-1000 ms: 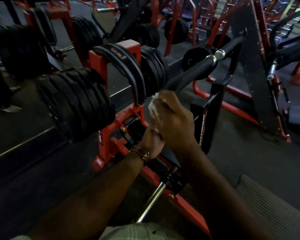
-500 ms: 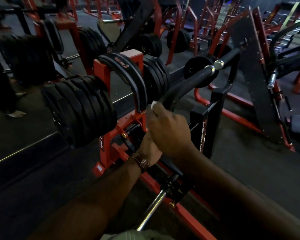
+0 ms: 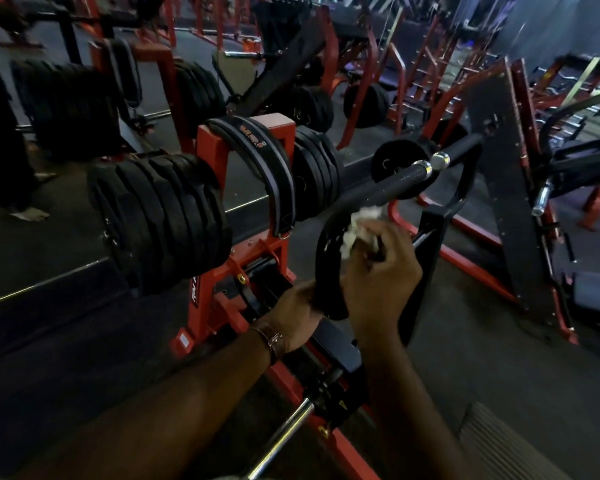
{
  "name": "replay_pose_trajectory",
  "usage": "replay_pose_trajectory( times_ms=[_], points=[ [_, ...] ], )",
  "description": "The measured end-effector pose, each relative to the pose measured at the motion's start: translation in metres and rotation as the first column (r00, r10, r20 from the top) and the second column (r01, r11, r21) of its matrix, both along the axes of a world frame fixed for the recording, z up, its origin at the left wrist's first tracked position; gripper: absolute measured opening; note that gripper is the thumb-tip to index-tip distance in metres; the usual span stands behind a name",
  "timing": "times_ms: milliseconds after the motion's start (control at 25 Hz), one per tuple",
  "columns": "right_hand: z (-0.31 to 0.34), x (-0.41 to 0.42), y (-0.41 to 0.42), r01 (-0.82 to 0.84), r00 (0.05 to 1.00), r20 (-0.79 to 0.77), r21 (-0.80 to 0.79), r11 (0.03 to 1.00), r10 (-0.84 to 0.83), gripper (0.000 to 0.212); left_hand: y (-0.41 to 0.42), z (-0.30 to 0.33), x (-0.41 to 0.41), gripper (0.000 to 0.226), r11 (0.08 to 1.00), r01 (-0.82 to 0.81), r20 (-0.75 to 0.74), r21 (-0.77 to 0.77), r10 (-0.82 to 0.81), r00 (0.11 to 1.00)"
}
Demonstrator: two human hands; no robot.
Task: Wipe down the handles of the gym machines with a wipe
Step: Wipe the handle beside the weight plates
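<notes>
The right hand is holding a white wipe and is pressing it against the black handle, just at the bend where the bar is curving down from its straight upper part. Its fingers are curled and bunched together around the crumpled wipe, pinching it to the bar. The left hand is gripping the lower end of the same handle, fingers wrapped around it, and I think it is steadying the bar. A brown strap is sitting on that wrist.

So the wiping step is going on, at the curved part. The straight part toward the chrome cap is probably not wiped yet, but this I cannot tell from the surface. The next move is calling for sliding the wipe up along the bar to the cap, keeping pressure all around it. The plates on the red rack are standing just beside.
</notes>
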State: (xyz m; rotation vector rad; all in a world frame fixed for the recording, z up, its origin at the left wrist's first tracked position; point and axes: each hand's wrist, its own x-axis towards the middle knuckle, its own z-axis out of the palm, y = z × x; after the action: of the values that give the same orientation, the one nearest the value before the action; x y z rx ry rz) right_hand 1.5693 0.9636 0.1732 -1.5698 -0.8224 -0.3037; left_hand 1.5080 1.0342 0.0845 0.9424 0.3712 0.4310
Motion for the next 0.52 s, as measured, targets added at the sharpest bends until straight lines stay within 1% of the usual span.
replay_pose_trajectory(
  times_ms=[40, 80, 120, 160, 200, 240, 280, 320, 360, 400, 440, 480, 520],
  points=[
    [-0.009, -0.01, -0.005, -0.038, 0.986, -0.164, 0.013, 0.999, 0.04, 0.019, -0.002, 0.003, -0.001, 0.041, 0.999, 0.026, 0.001, 0.029, -0.026, 1.0],
    [-0.018, -0.022, -0.015, -0.064, 0.963, -0.263, -0.022, 0.998, 0.056, 0.022, -0.003, 0.006, -0.003, 0.048, 1.0, 0.009, 0.015, 0.026, -0.009, 1.0],
    [-0.022, -0.026, -0.019, -0.107, 0.921, -0.38, -0.042, 0.993, 0.084, 0.025, -0.002, 0.006, -0.003, 0.059, 1.0, 0.027, 0.027, 0.012, -0.027, 0.999],
    [-0.018, -0.025, -0.019, -0.171, 0.842, -0.523, -0.03, 0.985, 0.13, 0.024, -0.002, 0.004, -0.002, 0.068, 0.999, 0.036, 0.031, 0.003, -0.036, 0.999],
    [-0.009, -0.017, -0.012, -0.232, 0.707, -0.681, 0.032, 0.972, 0.191, 0.021, -0.004, 0.008, -0.002, 0.075, 1.0, 0.016, 0.043, 0.027, -0.017, 0.999],
    [0.004, -0.006, -0.002, -0.298, 0.521, -0.81, 0.124, 0.947, 0.27, 0.02, -0.005, 0.009, -0.002, 0.08, 1.0, 0.028, 0.076, 0.012, -0.029, 0.997],
    [0.015, 0.006, 0.007, -0.347, 0.344, -0.878, 0.21, 0.914, 0.332, 0.023, -0.005, 0.011, -0.001, 0.084, 0.999, 0.032, 0.104, 0.0, -0.032, 0.994],
    [0.021, 0.015, 0.012, -0.377, 0.221, -0.894, 0.29, 0.88, 0.389, 0.026, -0.005, 0.011, -0.001, 0.087, 0.999, 0.027, 0.112, -0.035, -0.023, 0.993],
    [0.019, 0.02, 0.013, -0.417, 0.179, -0.879, 0.338, 0.844, 0.441, 0.029, -0.005, 0.009, -0.001, 0.089, 0.998, 0.019, 0.098, -0.061, -0.013, 0.995],
    [0.011, 0.021, 0.01, -0.497, 0.243, -0.851, 0.304, 0.813, 0.466, 0.031, -0.004, 0.007, -0.001, 0.089, 0.995, 0.0, 0.079, -0.095, 0.007, 0.997],
    [-0.001, 0.021, 0.004, -0.584, 0.426, -0.784, 0.145, 0.799, 0.453, 0.03, -0.004, 0.008, -0.002, 0.088, 0.995, -0.015, 0.054, -0.094, 0.02, 0.998],
    [-0.014, 0.021, -0.006, -0.626, 0.597, -0.669, -0.042, 0.779, 0.444, 0.031, -0.004, 0.009, -0.003, 0.088, 0.996, -0.014, 0.049, -0.084, 0.019, 0.999],
    [-0.025, 0.021, -0.014, -0.621, 0.71, -0.556, -0.206, 0.757, 0.431, 0.035, -0.005, 0.009, -0.002, 0.09, 0.999, -0.009, 0.035, -0.047, 0.011, 0.999]
  ],
)
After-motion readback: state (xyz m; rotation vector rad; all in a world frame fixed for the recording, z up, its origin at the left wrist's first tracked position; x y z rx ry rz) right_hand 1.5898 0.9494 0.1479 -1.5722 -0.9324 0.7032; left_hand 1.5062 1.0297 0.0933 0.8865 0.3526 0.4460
